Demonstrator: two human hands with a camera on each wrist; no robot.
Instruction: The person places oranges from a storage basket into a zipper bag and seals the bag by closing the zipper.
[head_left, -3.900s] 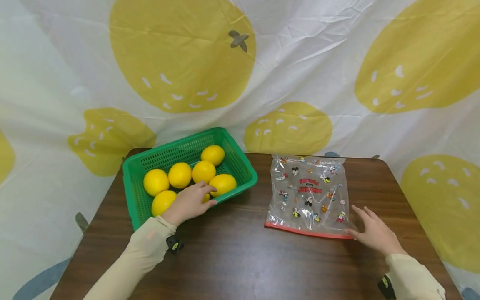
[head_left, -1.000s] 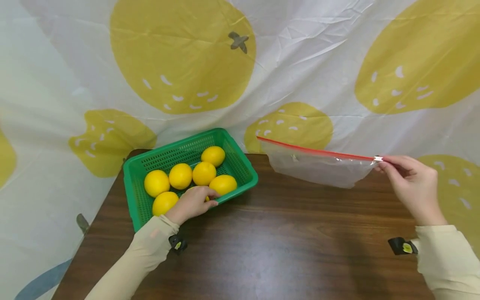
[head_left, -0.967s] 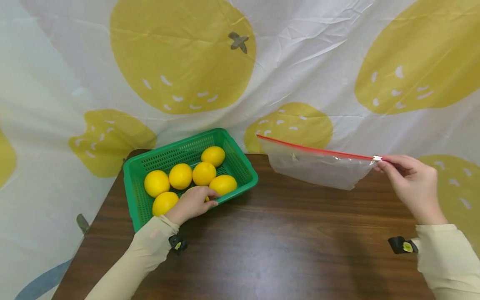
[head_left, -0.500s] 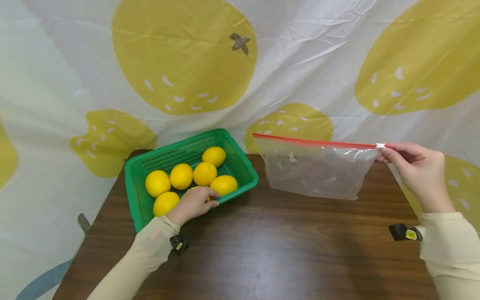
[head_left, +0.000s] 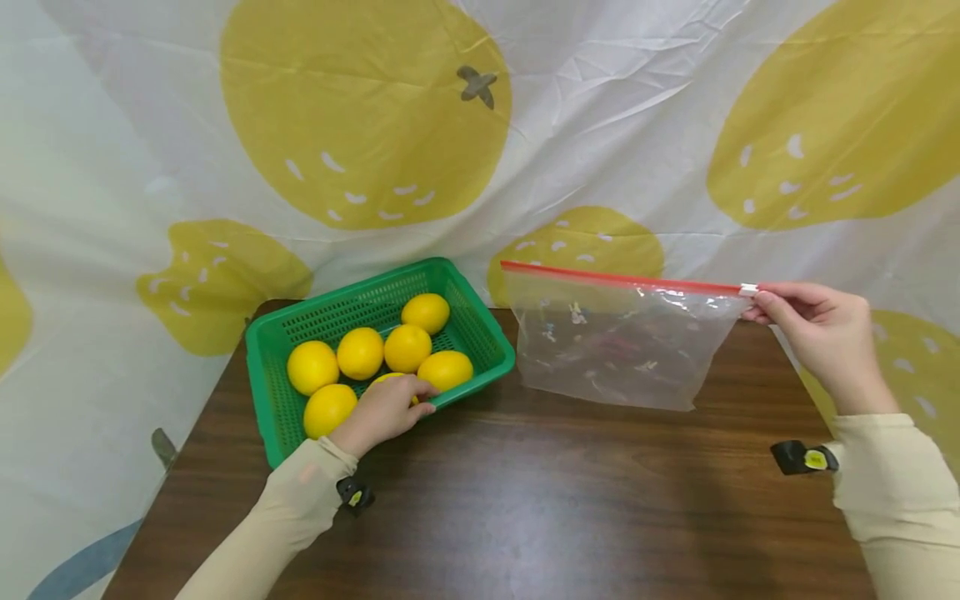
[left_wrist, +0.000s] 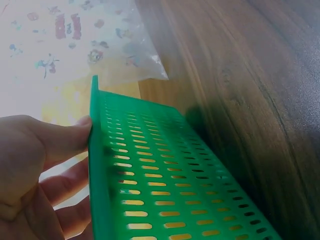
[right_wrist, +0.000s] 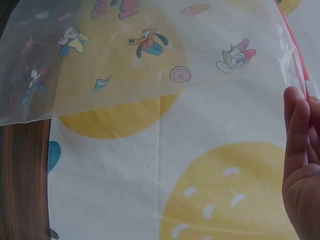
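My right hand (head_left: 836, 337) pinches the end of a clear zip bag (head_left: 607, 350) beside its white slider (head_left: 747, 290). The bag hangs with its red zip strip (head_left: 592, 273) on top, and small cartoon figures on the plastic show in the right wrist view. At the near rim of a green plastic basket (head_left: 487, 329) is my left hand (head_left: 386, 408). In the left wrist view its thumb (left_wrist: 70, 137) lies against the rim, the other fingers on the opposite side. Several yellow lemons (head_left: 360, 352) lie inside the basket; the left hand partly covers one.
A brown wooden table (head_left: 570, 500) carries the basket at its back left. Behind it hangs a white cloth (head_left: 585, 108) with large yellow fruit prints, reaching down to the table's back edge. The bag hangs to the right of the basket.
The bag lay flat on the table at first; my right hand has lifted it by its zip end. Lately it hangs more upright. My left hand has stayed at the basket's rim.
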